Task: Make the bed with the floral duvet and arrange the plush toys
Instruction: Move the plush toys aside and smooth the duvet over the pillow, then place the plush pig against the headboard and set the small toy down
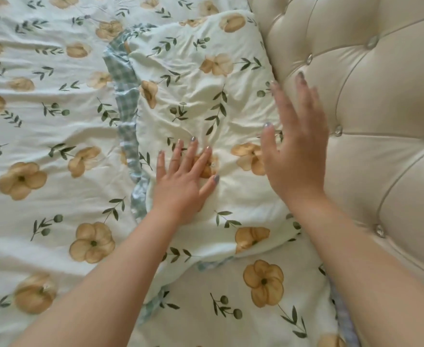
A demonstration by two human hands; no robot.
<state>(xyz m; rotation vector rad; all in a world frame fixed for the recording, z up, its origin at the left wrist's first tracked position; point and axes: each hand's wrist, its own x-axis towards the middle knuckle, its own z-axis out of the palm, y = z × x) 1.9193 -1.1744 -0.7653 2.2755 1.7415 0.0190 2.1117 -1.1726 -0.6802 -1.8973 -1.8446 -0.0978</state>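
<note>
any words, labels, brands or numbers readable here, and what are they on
No text can be read anywhere.
The pillow and the duvet carry only a flower-and-leaf print; the headboard is plain tufted padding.
No tag or label shows around the left hand or the right hand.

Under the fingers [192, 154] of the left hand [180, 184], the pillow [200, 96] is cream-white, printed with tan-yellow flowers and dark green leafy sprigs. Left of those fingers, its frill [127, 101] is a pale green-and-white check. Beyond the frill, the duvet [43, 121] has the same floral print on white. Beside the fingers of the right hand [296, 156], the headboard [381, 96] is plain glossy cream with clear, silvery buttons [338, 130]. The fingernails [192, 139] are painted pale silvery grey.
</note>
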